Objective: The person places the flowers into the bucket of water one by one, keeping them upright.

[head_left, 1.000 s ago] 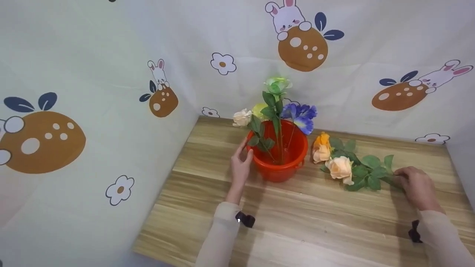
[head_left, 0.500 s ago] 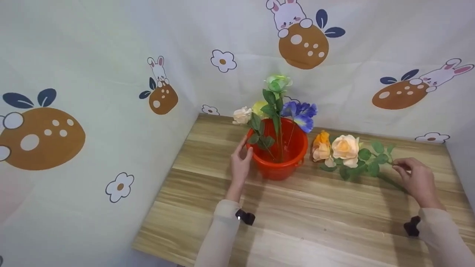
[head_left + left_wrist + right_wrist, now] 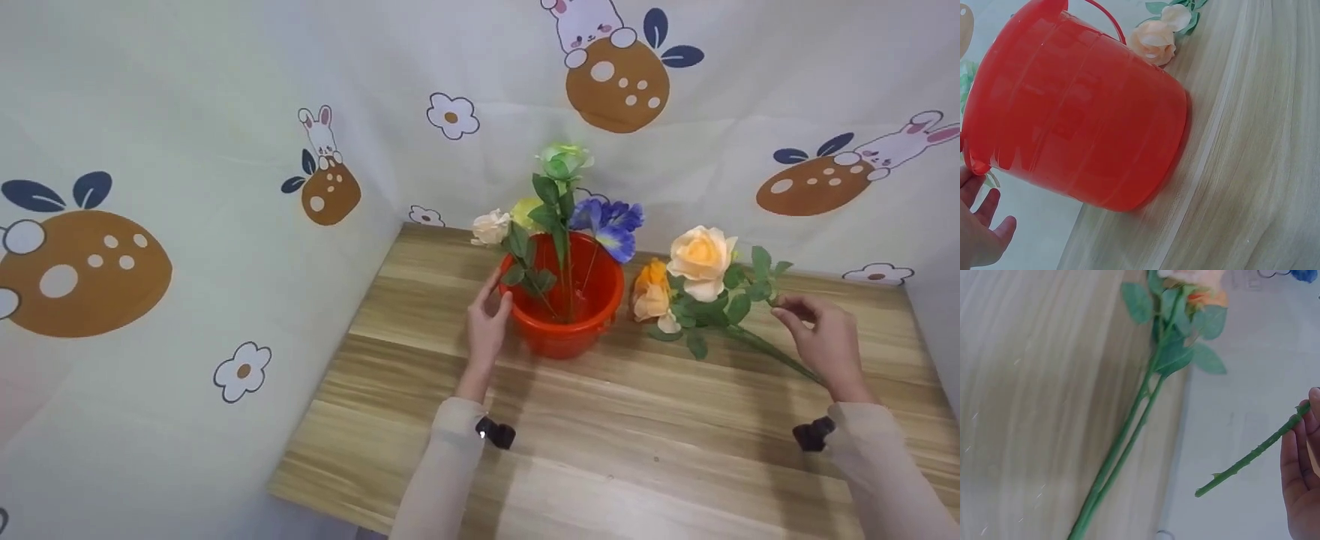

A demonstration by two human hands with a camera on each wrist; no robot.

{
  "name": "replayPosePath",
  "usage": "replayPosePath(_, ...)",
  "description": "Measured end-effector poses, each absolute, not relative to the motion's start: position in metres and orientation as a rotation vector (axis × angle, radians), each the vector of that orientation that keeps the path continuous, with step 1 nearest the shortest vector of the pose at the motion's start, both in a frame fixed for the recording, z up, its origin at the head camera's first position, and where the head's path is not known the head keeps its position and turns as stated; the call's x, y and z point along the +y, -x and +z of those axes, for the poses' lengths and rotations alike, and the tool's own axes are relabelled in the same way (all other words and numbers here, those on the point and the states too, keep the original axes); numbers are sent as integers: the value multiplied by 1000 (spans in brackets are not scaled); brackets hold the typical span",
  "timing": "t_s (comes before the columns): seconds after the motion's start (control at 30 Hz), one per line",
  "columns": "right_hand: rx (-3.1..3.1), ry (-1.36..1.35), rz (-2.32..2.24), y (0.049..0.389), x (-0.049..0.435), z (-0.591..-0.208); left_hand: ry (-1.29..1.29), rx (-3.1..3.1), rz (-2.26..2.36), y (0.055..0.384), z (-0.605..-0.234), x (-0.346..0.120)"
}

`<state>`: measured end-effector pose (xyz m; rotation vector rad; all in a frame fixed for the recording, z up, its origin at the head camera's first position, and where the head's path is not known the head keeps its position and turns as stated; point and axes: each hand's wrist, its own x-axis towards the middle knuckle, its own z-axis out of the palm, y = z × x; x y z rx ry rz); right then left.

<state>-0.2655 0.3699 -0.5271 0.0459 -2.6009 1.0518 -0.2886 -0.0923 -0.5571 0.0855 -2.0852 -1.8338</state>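
My left hand (image 3: 486, 334) rests its thumb and straight index finger against the left rim of a red bucket (image 3: 562, 343); in the left wrist view its lower fingers stand apart from the bucket wall (image 3: 1089, 112). Inside the bucket stand artificial flowers: a cream rose (image 3: 491, 227), a green flower (image 3: 564, 161), a yellow flower (image 3: 526, 213) and a purple-blue flower (image 3: 616, 225). With thumb and fingers, my right hand (image 3: 825, 341) pinches the stem (image 3: 1252, 454) of a peach rose (image 3: 701, 255), raised above the table, its bloom pointing left towards the bucket.
Right of the bucket, an orange flower (image 3: 651, 279) and a peach bloom (image 3: 651, 306) lie on the wooden table (image 3: 600, 465). Two green stems (image 3: 1123, 444) run together there. A printed cloth (image 3: 337, 60) hangs behind and at the left.
My right hand has lifted the peach rose off the other flowers and moved slightly up and left with it. My left hand has stayed at the bucket rim.
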Motion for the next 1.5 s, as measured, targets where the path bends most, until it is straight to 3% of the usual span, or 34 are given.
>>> replayPosePath(0.37,-2524,-135,1209,282,322,-497,-51,-2081,-1826,271,-524,-88)
replayPosePath(0.63,-2455,-190,1299,293,289,-481,-75,-2084,-1828,265,-520,-88)
replayPosePath(1.07,-2393,-306,1448,307,235,-458,-92,-2054,-1844,287,-557,-88)
replayPosePath(1.37,-2366,-385,1572,311,186,-434,-65,-2034,-1875,285,-553,-90)
replayPosePath(1.5,-2369,-397,1633,318,170,-441,-78,-2047,-1867,287,-558,-90)
